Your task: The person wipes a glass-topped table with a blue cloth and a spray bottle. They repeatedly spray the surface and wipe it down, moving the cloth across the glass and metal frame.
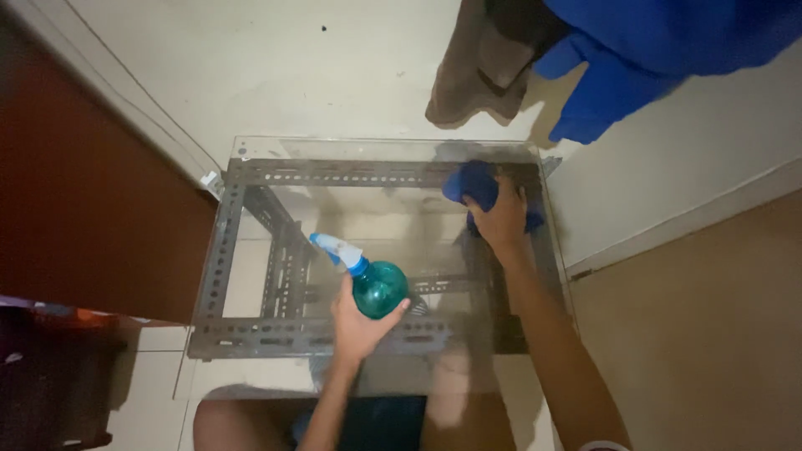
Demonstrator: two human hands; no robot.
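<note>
My left hand (pixel 357 321) grips a teal spray bottle (pixel 378 286) with a blue and white trigger head pointing up-left, held over the near middle of a glass tabletop (pixel 251 147). My right hand (pixel 499 219) presses a blue cloth (pixel 470 181) flat against the glass at the far right corner. Under the glass sits a grey perforated metal frame (pixel 219 259).
A dark wooden door or cabinet (pixel 83 200) stands at the left. Brown cloth (pixel 480 67) and blue fabric (pixel 635 50) hang above the far right of the table. A white wall ledge (pixel 668 167) runs along the right side. My knees show below the table's near edge.
</note>
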